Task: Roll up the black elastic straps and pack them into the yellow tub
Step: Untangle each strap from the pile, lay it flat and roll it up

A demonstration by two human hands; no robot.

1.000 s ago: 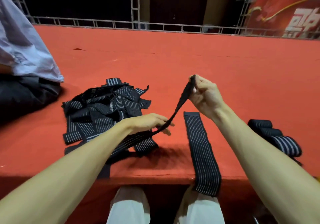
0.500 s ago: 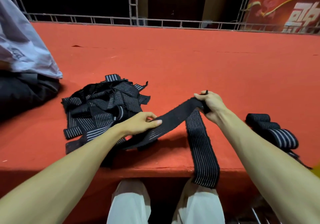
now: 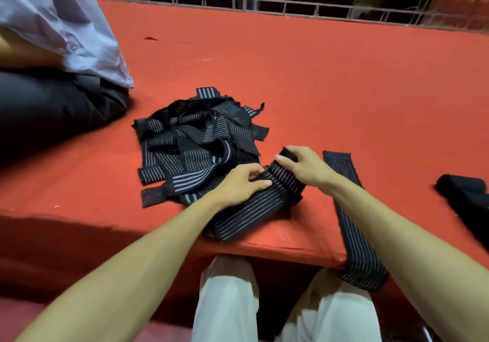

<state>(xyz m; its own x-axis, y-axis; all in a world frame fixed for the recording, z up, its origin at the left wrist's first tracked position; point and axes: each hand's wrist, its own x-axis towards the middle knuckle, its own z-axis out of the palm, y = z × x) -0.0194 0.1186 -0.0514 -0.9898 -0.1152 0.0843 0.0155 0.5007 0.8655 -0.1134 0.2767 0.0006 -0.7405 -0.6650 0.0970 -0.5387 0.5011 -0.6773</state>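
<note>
We sat at a red carpeted platform, where a loose pile of straps, black with thin pale stripes, lay just left of our hands. The strap we held ran flat toward the near edge, its far end bunched into a small roll. Our right hand curled over that roll, fingers bent around it. Our left hand pinched the strap just beside it, fingertips pressed on the fabric.
</note>
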